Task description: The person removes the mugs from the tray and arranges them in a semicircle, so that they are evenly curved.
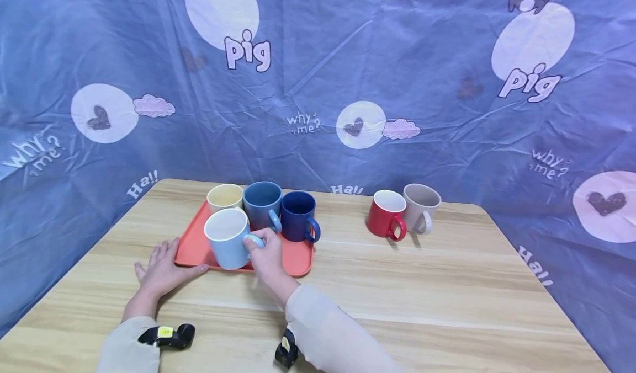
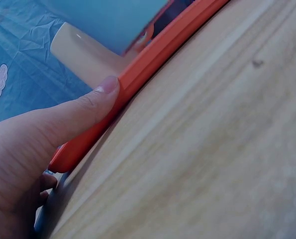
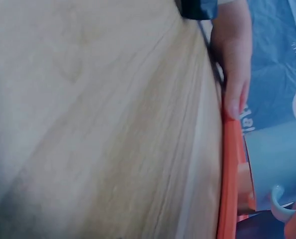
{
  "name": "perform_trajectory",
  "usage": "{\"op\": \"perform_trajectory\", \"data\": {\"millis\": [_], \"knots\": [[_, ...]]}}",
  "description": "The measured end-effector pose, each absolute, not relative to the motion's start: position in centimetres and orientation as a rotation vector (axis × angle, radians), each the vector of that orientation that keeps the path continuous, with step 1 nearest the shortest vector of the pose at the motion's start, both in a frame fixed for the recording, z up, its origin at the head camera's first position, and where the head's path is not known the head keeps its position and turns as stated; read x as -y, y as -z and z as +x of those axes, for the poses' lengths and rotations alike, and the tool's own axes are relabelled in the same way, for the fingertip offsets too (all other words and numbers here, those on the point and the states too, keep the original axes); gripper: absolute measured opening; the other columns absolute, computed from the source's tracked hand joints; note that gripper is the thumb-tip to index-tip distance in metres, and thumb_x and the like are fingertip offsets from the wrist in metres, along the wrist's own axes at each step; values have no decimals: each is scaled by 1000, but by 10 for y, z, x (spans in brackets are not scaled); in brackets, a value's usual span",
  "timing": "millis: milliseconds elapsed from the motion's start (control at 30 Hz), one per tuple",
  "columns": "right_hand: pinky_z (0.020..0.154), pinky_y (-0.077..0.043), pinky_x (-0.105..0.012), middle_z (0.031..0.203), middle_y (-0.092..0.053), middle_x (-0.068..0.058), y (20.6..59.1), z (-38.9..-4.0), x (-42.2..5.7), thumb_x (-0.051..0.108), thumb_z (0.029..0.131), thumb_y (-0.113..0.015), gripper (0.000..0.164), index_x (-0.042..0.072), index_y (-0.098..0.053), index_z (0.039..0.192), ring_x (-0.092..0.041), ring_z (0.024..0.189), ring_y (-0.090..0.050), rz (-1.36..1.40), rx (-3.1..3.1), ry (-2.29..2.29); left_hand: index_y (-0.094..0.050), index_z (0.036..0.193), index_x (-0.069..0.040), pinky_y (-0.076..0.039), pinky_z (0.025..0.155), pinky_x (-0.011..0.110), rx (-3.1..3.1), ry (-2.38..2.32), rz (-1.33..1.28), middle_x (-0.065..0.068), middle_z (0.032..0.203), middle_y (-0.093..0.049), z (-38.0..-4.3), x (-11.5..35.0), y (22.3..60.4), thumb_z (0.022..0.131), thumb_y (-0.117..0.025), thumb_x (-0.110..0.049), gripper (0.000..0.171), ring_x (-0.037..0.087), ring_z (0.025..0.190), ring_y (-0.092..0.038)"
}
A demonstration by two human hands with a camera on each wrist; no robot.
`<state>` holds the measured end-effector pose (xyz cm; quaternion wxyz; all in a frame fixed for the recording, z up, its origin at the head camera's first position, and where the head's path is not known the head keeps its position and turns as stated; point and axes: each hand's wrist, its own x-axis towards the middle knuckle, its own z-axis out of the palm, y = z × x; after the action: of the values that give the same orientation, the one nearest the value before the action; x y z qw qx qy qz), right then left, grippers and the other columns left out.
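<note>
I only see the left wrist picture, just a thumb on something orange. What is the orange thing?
Observer: It is an orange tray on a wooden table, and the left hand rests flat beside it, thumb at its edge.
Operator: What's the blue thing up top?
Observer: A light blue mug on the tray; the right hand holds its handle.
Operator: Any more mugs?
Observer: Yes, three more on the tray: a cream mug, a grey-blue mug and a dark blue mug. A red mug and a beige mug stand off to the right on the table.
</note>
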<state>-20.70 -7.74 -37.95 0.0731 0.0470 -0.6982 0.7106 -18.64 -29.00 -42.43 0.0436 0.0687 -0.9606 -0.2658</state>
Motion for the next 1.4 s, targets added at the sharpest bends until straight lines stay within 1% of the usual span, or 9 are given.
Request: {"op": "perform_trajectory", "data": {"millis": [100,233,300,533,667,833,1200,1300,1400], "knots": [[64,-47,-28,76,-57,-2,376,-204,74,-2,75,-63,7,0,-57,78,-13,74,-51,103,2041,-2247,-14,134,7,16,80,67,2937,820,211,38,131,-10,-186,290,424,60,-59,-67,113,50,119,0],[63,-49,-31,78,-61,-7,372,-199,68,-4,75,-61,7,-3,-56,79,-14,73,-54,86,1926,-2408,-14,134,6,16,80,66,2930,820,203,38,131,-10,-185,290,425,61,-59,-66,112,50,120,0],[66,-49,-30,78,-61,-7,370,-198,64,-5,75,-61,7,-3,-55,79,-14,73,-56,91,1892,-2454,-13,134,6,16,80,66,2928,819,201,37,131,-10,-185,290,426,61,-59,-66,112,50,120,1],[72,-48,-35,79,-62,-12,360,-193,44,-7,77,-58,6,-6,-55,81,-19,73,-60,102,1814,-2555,-12,135,4,17,80,66,2938,821,203,37,132,-8,-186,290,426,61,-58,-67,113,50,120,1],[74,-47,-34,79,-62,-13,354,-189,34,-9,77,-57,6,-7,-54,82,-20,74,-60,103,1794,-2568,-12,135,5,18,80,65,2938,826,204,37,132,-8,-186,290,426,61,-58,-67,113,50,120,2],[76,-46,-35,80,-62,-11,349,-187,21,-8,78,-55,5,-6,-53,82,-20,76,-61,111,1805,-2561,-12,134,5,18,80,66,2938,830,205,37,131,-8,-186,291,427,60,-59,-67,114,49,120,2],[75,-45,-35,71,-58,-1,346,-188,-11,-8,77,-55,6,-5,-54,82,-13,72,-56,80,1837,-2494,-13,135,5,17,79,66,2940,819,195,37,131,-8,-186,291,427,61,-58,-68,113,50,120,2],[75,-45,-34,71,-58,-3,343,-189,-24,-9,78,-54,6,-5,-54,82,-13,71,-55,70,1817,-2506,-13,135,5,17,79,66,2942,815,194,37,131,-9,-186,291,427,61,-58,-68,113,50,120,1],[72,-45,-31,70,-57,-5,340,-190,-37,-10,78,-53,8,-3,-54,80,-14,70,-55,66,1778,-2513,-13,134,5,17,79,66,2945,808,192,38,131,-9,-186,291,427,61,-58,-68,113,50,120,1]]}}
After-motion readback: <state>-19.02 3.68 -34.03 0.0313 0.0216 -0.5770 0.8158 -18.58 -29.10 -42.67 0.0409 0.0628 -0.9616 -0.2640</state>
